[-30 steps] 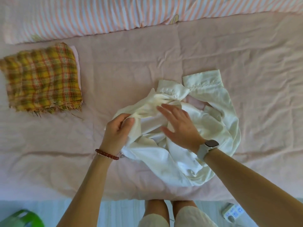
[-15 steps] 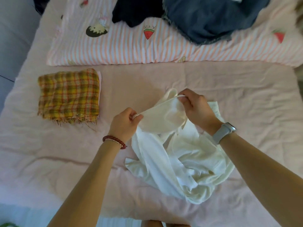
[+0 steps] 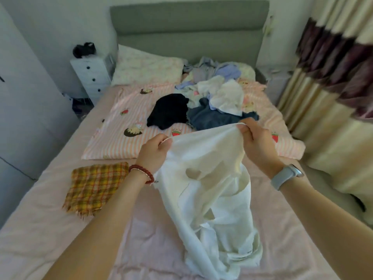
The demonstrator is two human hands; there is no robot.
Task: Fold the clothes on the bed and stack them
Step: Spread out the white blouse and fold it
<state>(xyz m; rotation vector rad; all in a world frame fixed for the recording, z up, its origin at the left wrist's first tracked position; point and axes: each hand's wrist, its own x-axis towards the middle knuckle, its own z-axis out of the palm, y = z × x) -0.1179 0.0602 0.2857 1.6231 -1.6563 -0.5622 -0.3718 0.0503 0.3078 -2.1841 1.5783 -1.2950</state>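
Pink bed [image 3: 50, 229], one folded plaid cloth [image 3: 94, 186], two hands' grips, left hand [image 3: 154, 153], right hand [image 3: 257, 144], pinching one white garment [image 3: 205, 178]

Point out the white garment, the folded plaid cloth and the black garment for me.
white garment [image 3: 205, 158], head view, stretched upper panel.
folded plaid cloth [image 3: 94, 186], head view, centre of top face.
black garment [image 3: 168, 111], head view, middle.

Near bed: open pink bed sheet [image 3: 40, 235] left of and below the hanging white cotton garment [image 3: 203, 178].
Left: folded yellow plaid cloth [image 3: 94, 186] lying just beside the left forearm.
Far: heap of unfolded clothes [image 3: 203, 102] on the pink striped quilt [image 3: 121, 138].
Right: cream and maroon curtain [image 3: 333, 98] close by the bed edge.
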